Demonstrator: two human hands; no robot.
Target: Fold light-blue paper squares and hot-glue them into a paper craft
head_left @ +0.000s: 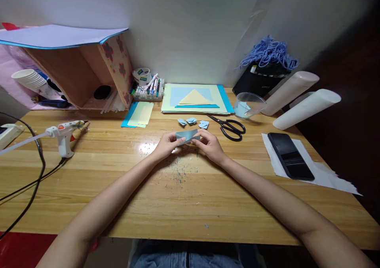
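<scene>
Between both hands, just above the tabletop, is a small piece of light blue paper (187,135), bent or curved along its length. My left hand (168,144) pinches its left end, thumb in front. At the right end, my right hand (210,144) grips it between thumb and fingers. Right behind the hands lie several small folded blue paper pieces (191,120). Black-handled scissors (232,128) rest to the right of them, blades pointing left. Dark specks and scraps litter the wood below the hands.
A white glue gun (64,135) with its cord stands on the left. Stacked coloured paper (218,92), markers (152,86) and a clear plastic cup (249,105) line the back. A black phone (290,156) lies on white paper at right, near two white rolls (307,109).
</scene>
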